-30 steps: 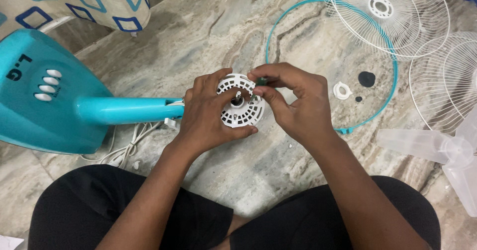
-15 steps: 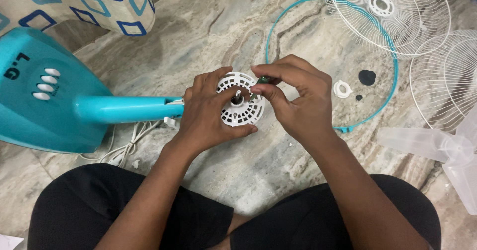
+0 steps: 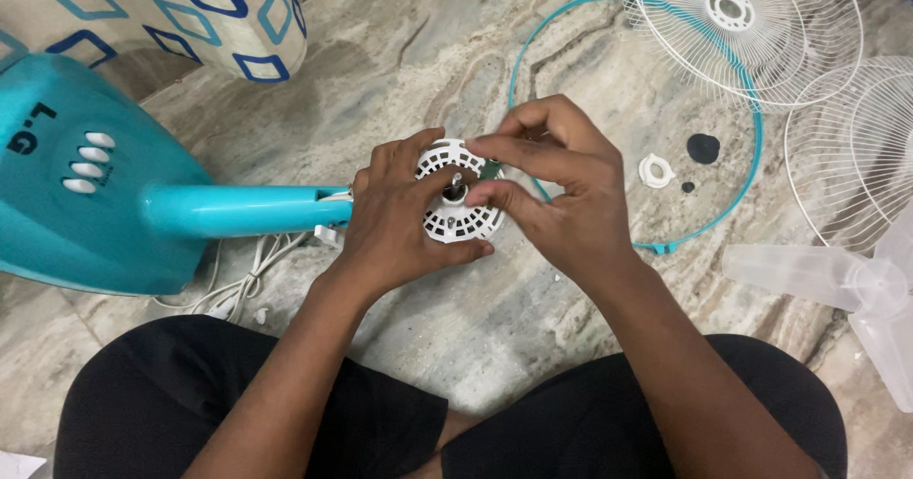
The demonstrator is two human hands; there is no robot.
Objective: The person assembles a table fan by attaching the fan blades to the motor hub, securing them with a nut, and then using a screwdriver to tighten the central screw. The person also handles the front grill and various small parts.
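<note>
step: I read this as work on the fan's white vented motor housing (image 3: 461,203) — driving or loosening a fastener on its front face beside the bare shaft (image 3: 455,184); which of the two, I can't tell.
left hand (image 3: 395,217): wrapped round the housing from the pole side, thumb over the front face near the shaft, fingers curled under the lower rim — clamped on, bracing it.
right hand (image 3: 561,194): fingers pinched together on a small green-handled tool (image 3: 492,168), likely a short screwdriver; tip hidden behind my fingers, pointing into the upper part of the face just beside the left thumb.
next move, my call: needs the housing held dead steady and the tool kept square in the screw head — a slip would skid across the vents.
housing location: at the end of the teal pole (image 3: 247,209), directly between both grips.
beyond the right hand: teal guard ring (image 3: 518,60) on the marble floor (image 3: 418,41), white lock nut (image 3: 655,171), two wire grilles (image 3: 742,22), clear blade (image 3: 827,279).
behind the left hand: teal fan base (image 3: 67,213), white cord (image 3: 238,289).
</note>
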